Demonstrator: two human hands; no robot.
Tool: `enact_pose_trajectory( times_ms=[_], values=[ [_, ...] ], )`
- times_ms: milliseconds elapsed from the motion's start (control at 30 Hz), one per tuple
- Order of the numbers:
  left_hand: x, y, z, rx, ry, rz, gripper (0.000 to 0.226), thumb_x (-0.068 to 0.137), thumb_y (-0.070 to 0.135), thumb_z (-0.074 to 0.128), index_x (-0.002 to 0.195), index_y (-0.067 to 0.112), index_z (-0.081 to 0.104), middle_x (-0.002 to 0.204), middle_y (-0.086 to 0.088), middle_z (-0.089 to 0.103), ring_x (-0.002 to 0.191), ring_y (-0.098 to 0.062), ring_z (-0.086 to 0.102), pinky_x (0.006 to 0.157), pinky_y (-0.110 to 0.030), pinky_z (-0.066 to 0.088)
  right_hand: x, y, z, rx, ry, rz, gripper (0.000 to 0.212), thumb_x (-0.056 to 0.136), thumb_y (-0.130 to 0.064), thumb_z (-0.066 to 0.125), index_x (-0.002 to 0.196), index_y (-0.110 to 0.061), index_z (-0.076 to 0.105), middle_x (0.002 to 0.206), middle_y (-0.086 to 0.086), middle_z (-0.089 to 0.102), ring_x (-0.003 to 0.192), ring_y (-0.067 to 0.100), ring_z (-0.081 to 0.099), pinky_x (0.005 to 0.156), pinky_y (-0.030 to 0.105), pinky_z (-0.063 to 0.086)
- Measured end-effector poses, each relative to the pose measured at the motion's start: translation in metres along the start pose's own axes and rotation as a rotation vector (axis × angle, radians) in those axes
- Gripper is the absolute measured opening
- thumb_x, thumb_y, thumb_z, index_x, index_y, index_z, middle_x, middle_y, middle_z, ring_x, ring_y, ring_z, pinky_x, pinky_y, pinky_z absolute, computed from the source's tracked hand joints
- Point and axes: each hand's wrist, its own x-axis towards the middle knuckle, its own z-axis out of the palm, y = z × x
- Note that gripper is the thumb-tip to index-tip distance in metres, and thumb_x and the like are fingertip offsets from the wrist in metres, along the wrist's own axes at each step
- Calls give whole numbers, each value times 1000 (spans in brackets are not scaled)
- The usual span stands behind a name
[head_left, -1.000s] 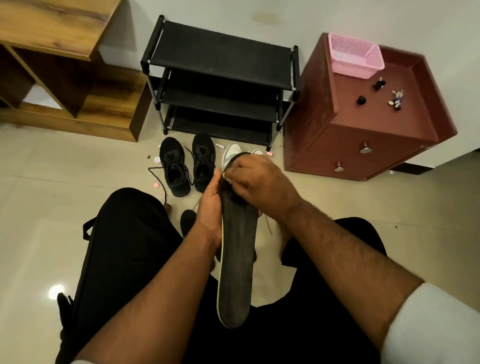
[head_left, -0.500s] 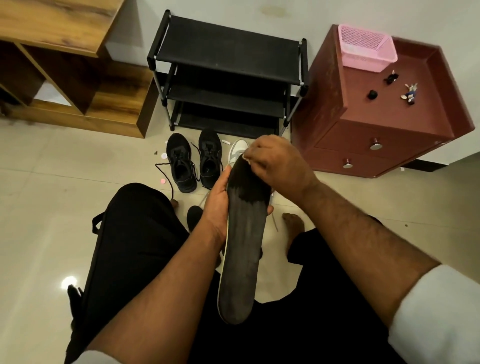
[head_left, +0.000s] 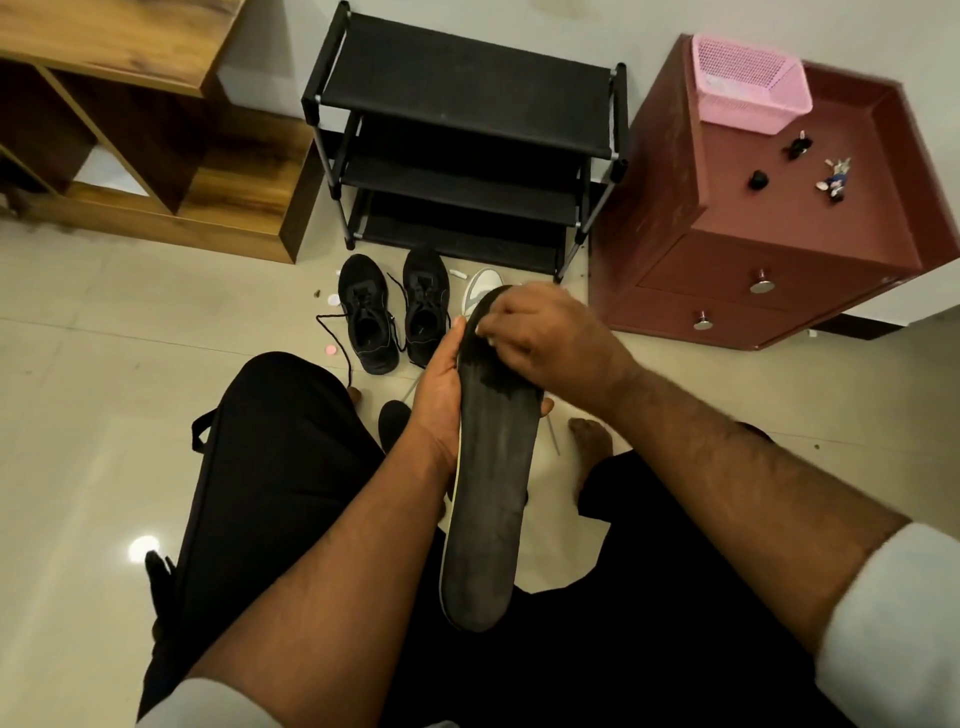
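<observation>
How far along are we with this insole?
Done: the insole is out of any shoe, held above the lap. In hand: the left hand grips its left edge while the right hand pinches at the toe end. Left, likely: refitting it, then moving the black shoes and white shoe from the floor onto the shoe rack.

White shoe (head_left: 479, 292) mostly hidden behind insole (head_left: 488, 493); trinkets (head_left: 834, 179) too small.

Home entryway: shoe rack (head_left: 462, 135), sneakers (head_left: 395, 312)
</observation>
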Motion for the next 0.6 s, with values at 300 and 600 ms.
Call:
enact_pose_trajectory(
  times_ms=[300, 600],
  values=[
    [0, -3, 0, 1, -104, -16, 59, 92, 58, 48, 129, 14, 61, 117, -20, 66, 101, -35, 66, 89, -55, 52, 4, 14, -4, -120, 3, -52, 30, 91, -21, 47, 100, -4, 70, 91, 12, 66, 81, 23, 61, 73, 35, 48],
    [1, -2, -1, -55, -140, -15, 58, 93, 58, 42, 123, 12, 61, 113, -19, 69, 96, -34, 69, 85, -58, 51, 2, 23, -7, -222, 98, 137, 36, 91, -23, 41, 100, -4, 70, 89, 12, 67, 82, 26, 62, 72, 33, 42]
  ],
)
